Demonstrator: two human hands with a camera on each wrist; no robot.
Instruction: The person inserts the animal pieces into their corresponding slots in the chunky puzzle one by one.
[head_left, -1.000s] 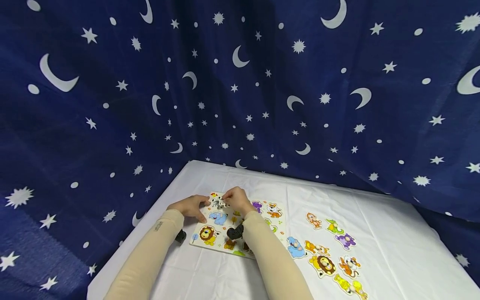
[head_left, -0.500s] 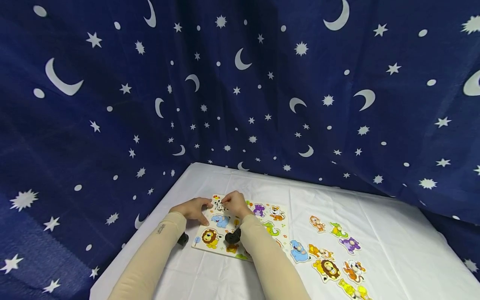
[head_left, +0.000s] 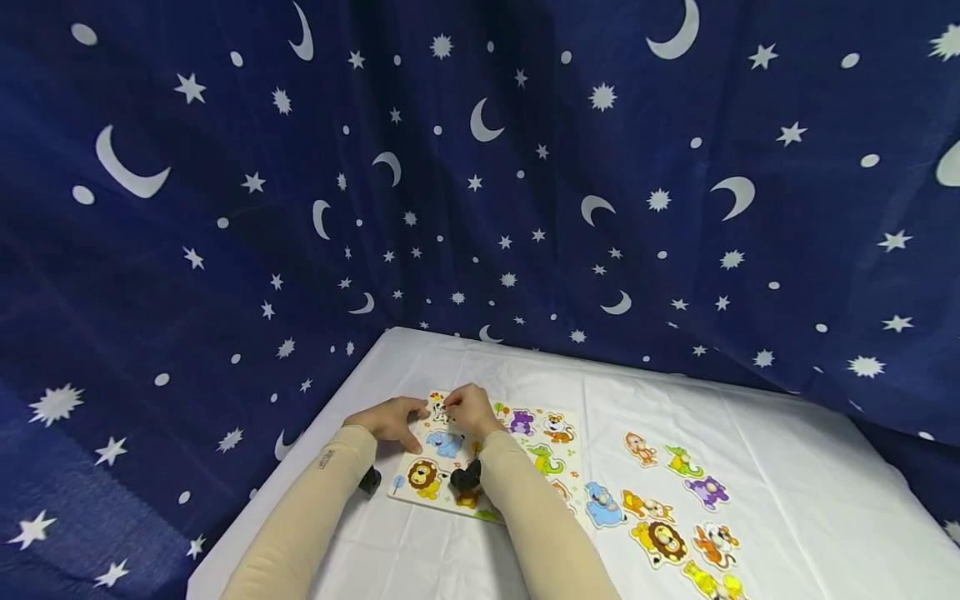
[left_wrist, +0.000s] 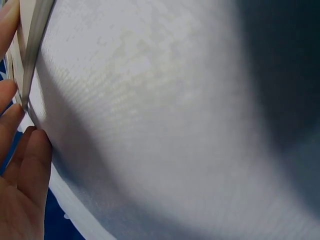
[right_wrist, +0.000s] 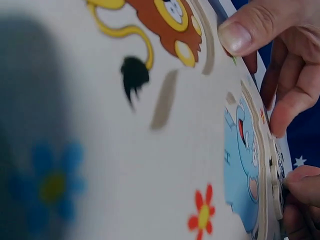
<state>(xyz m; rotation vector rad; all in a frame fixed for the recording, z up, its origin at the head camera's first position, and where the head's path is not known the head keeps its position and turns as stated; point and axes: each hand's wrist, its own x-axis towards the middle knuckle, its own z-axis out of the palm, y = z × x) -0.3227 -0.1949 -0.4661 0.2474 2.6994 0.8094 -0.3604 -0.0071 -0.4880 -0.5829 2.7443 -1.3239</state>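
At the upper left of a wooden animal puzzle board [head_left: 403,497], my right hand [head_left: 474,408] pinches a black-and-white zebra piece [head_left: 441,412]. In the right wrist view the zebra piece [right_wrist: 276,192] shows its thick edge close to the board, with the fingertips at its top; whether it is seated is unclear. My left hand [head_left: 386,419] lies at the board's left edge, thumb and fingers spread apart. Its thumb [right_wrist: 237,37] touches the board edge near the printed lion. The left wrist view shows the fingers [left_wrist: 35,165] beside the board's side, mostly loosely extended.
To the right of the board lie loose pieces with knobs: an elephant [head_left: 604,505], a lion [head_left: 660,542], a monkey [head_left: 640,448], a crocodile [head_left: 684,461], a purple hippo [head_left: 707,492], a tiger [head_left: 715,544] and others. A white cloth covers the table [head_left: 525,367]; a starry curtain hangs behind.
The head view has shifted slightly, so everything appears a little lower and further right. Both hands stay at the board, and the right hand keeps its pinch on the zebra piece with small movements.
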